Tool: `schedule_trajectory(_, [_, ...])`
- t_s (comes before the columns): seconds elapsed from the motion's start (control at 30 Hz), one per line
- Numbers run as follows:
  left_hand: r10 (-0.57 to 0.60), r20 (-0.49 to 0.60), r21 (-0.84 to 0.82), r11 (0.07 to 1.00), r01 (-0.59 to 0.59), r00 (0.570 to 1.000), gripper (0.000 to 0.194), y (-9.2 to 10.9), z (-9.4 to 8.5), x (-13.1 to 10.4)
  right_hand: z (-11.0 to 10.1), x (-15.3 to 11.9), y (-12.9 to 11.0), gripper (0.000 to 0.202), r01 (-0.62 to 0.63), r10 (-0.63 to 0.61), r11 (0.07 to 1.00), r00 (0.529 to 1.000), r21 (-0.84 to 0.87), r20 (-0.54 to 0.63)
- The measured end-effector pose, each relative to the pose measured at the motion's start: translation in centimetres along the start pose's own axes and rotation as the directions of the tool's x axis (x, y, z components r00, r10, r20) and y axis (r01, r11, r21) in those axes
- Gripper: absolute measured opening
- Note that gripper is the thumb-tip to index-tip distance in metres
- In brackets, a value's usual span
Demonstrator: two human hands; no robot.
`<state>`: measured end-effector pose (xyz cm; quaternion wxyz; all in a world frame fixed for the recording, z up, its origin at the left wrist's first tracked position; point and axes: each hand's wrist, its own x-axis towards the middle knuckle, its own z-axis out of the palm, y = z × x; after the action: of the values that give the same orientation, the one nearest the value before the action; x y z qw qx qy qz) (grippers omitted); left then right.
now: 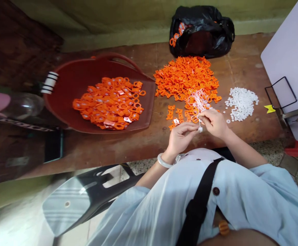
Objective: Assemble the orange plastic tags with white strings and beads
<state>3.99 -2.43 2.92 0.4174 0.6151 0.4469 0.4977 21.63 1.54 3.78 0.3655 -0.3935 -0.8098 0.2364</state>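
Note:
My left hand (181, 136) is closed in a pinch on a small white piece (200, 130) at its fingertips. Just right of it, my right hand (213, 122) pinches white string by the same piece. A bundle of pink and white string (199, 99) lies beyond my hands, on the near side of a large heap of orange plastic pieces (186, 77). Several orange pieces (179, 112) are spread between that heap and my left hand. To the right of my right hand is a pile of small white round pieces (242, 103).
A dark red basket (62, 78) holding orange pieces stands on the wooden table (123, 147) at the left. Behind the heap sits a black plastic bag (202, 30). A phone (53, 146) and bottle (26, 106) are far left; a pale board (292, 61) stands right.

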Motion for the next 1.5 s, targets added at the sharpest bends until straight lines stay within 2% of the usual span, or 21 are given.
schedule_trajectory(0.13, [0.047,-0.143,0.024,0.999,-0.045,0.989,0.011,0.7,-0.2,-0.1,3.0,-1.3,0.8,0.024,-0.129,0.11,0.975,0.988,0.181,0.107])
schedule_trajectory(0.23, [0.083,-0.179,0.152,0.987,-0.056,0.98,0.012,-0.2,-0.8,0.0,4.2,-3.0,-0.3,0.023,-0.122,0.1,0.986,0.978,0.115,0.184])
schedule_trajectory(0.3, [0.091,-0.176,0.236,0.97,-0.048,0.98,0.012,-1.0,-1.1,0.2,3.7,-3.4,-1.3,0.024,-0.071,0.068,0.997,0.967,0.004,0.247])
schedule_trajectory(0.4, [0.071,-0.139,0.28,0.959,-0.029,0.988,0.01,-1.8,-1.2,0.5,1.3,-2.6,-2.5,0.025,0.032,0.014,0.989,0.95,-0.141,0.313])
schedule_trajectory(0.5, [0.018,0.013,0.178,0.984,-0.02,1.0,0.008,-1.5,-1.0,0.5,-1.0,-0.7,-2.3,0.024,0.05,-0.012,0.989,0.965,-0.138,0.264])
schedule_trajectory(0.57, [-0.017,0.098,0.048,0.999,0.012,0.995,0.01,-0.9,-0.7,0.3,-1.4,0.4,-1.4,0.021,-0.004,0.008,1.0,0.98,-0.022,0.198])
schedule_trajectory(0.6, [-0.038,0.104,-0.016,0.999,0.04,0.994,0.012,-0.7,-0.6,0.2,-1.2,0.7,-0.9,0.019,-0.053,0.04,0.996,0.984,0.073,0.173])
schedule_trajectory(0.67, [-0.095,0.042,-0.123,0.987,0.1,0.995,0.016,-0.3,-0.5,0.0,0.2,0.8,0.2,0.017,-0.188,0.147,0.936,0.977,0.299,0.154])
schedule_trajectory(0.73, [-0.152,-0.057,-0.194,0.971,0.138,0.987,0.022,-0.4,-0.5,-0.3,2.3,0.2,0.7,0.021,-0.306,0.258,0.815,0.952,0.491,0.164])
schedule_trajectory(0.8, [-0.162,-0.135,-0.215,0.968,0.131,0.977,0.028,-0.8,-0.6,-0.4,4.2,-0.9,0.6,0.025,-0.353,0.311,0.72,0.934,0.597,0.178])
schedule_trajectory(0.87, [-0.108,-0.176,-0.145,0.986,0.082,0.978,0.031,-1.2,-0.5,-0.6,5.5,-1.8,0.1,0.025,-0.364,0.325,0.685,0.928,0.631,0.182])
schedule_trajectory(1.0, [0.05,-0.153,0.152,0.988,-0.027,0.987,0.026,-1.7,-0.2,-0.6,5.5,-2.4,-1.0,0.023,-0.398,0.345,0.704,0.916,0.588,0.207])
schedule_trajectory(1.07, [0.07,-0.135,0.183,0.982,-0.045,0.988,0.024,-2.0,0.0,-0.6,4.8,-2.3,-1.2,0.023,-0.41,0.347,0.714,0.911,0.568,0.222])
schedule_trajectory(1.17, [-0.003,-0.104,-0.008,1.0,0.002,0.995,0.03,-2.4,0.2,-0.4,4.2,-2.2,-1.3,0.022,-0.411,0.346,0.713,0.911,0.568,0.226])
schedule_trajectory(1.27, [-0.146,-0.032,-0.203,0.97,0.136,0.989,0.037,-2.6,0.0,-0.2,4.1,-2.5,-1.3,0.022,-0.388,0.325,0.738,0.922,0.553,0.213])
schedule_trajectory(1.4, [-0.256,-0.036,-0.231,0.943,0.241,0.966,0.039,-2.4,-0.4,0.0,3.8,-2.8,-1.5,0.02,-0.341,0.268,0.828,0.938,0.445,0.22])
schedule_trajectory(1.5, [-0.311,-0.046,-0.258,0.922,0.289,0.949,0.039,-2.7,-0.5,0.1,3.1,-2.7,-1.5,0.017,-0.258,0.195,0.932,0.948,0.255,0.25])
